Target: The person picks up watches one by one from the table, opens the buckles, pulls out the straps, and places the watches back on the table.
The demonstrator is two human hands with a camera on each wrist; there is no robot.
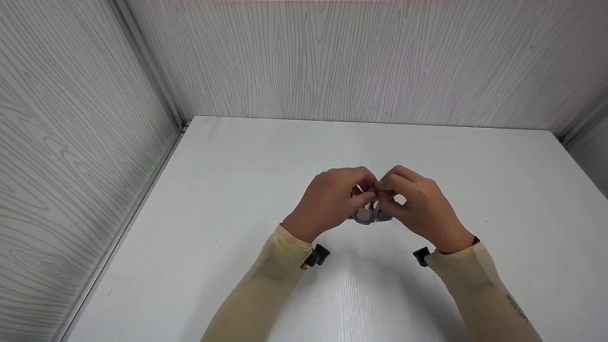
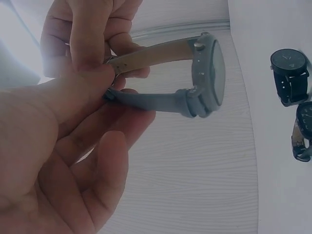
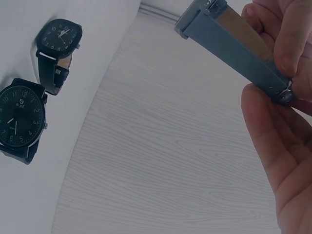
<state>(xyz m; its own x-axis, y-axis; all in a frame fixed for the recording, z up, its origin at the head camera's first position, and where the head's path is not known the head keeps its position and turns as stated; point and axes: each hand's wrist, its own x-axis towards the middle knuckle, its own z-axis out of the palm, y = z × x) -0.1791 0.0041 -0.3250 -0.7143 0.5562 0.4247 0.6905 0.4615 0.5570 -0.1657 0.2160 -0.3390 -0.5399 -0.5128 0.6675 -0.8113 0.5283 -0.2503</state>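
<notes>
A wristwatch (image 2: 209, 75) with a blue-grey strap and a tan lining hangs in the air, its strap looped and its ends together at the buckle (image 3: 284, 93). My left hand (image 1: 327, 202) pinches the strap ends between thumb and fingers. Fingertip to fingertip with it, my right hand (image 1: 420, 204) pinches the strap at the buckle too. The fingers partly cover the buckle, so whether it is fastened I cannot tell. In the head view the round watch head shows just below the fingers.
Two dark watches lie on the white table (image 1: 266, 156): a squarish one (image 3: 59, 36) and a larger round one (image 3: 20, 117), both with looped straps. Wood-grained panels (image 1: 304, 61) stand behind the table and along its left.
</notes>
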